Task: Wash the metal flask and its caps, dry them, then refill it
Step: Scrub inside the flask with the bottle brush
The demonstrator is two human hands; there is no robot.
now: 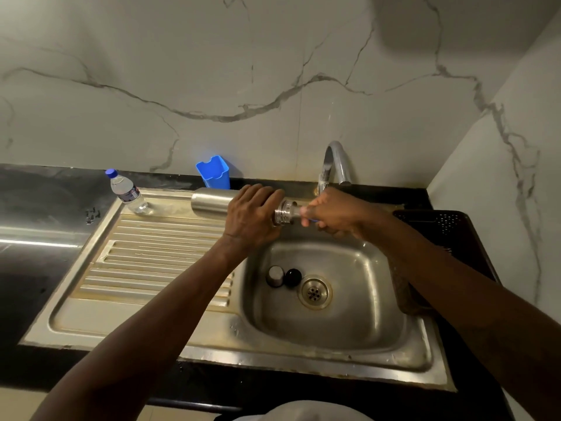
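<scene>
We held the metal flask (pixel 209 202) level above the sink (pixel 303 363), our left hand (pixel 252 214) wrapped round its shoulder. Our right hand (pixel 334 214) was closed on a small blue thing (pixel 312 221) at its mouth; we could not tell what it was. To scrub well, we judged the mouth should tip down toward the sink to drain. The silver cap (pixel 275 276) and black cap (pixel 293 277) lay in the sink. The water bottle (pixel 127 191) beside the sink had a label too small to read.

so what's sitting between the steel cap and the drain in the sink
The black cap, beside the steel cap and just short of the drain, in the head view.
</scene>
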